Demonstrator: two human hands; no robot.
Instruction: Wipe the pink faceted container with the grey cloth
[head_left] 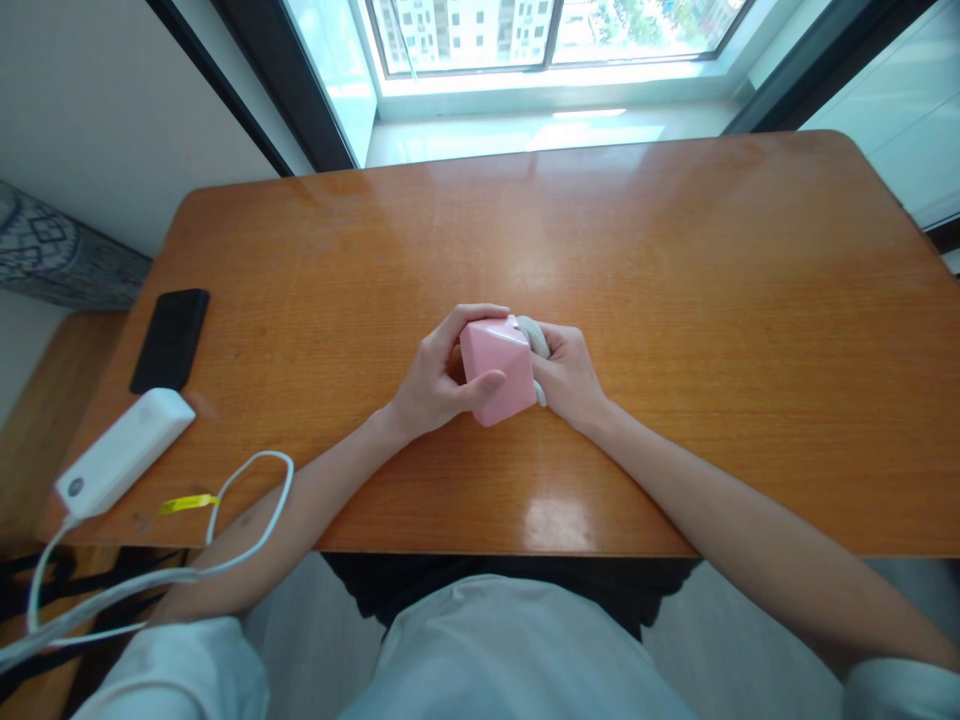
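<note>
A pink cube-shaped object (497,366) sits tilted on a corner at the middle of the wooden table (675,280). My left hand (431,380) wraps round its left side, thumb on the front face and fingers over the top. My right hand (571,378) presses against its right side, fingers curled around a white loop or cord (534,338) that comes off the cube. Both hands are closed on it.
A black phone (171,339) lies flat near the table's left edge. A white power bank (124,450) lies in front of it, with a white cable (247,520) looping off the front edge. A window runs behind the table.
</note>
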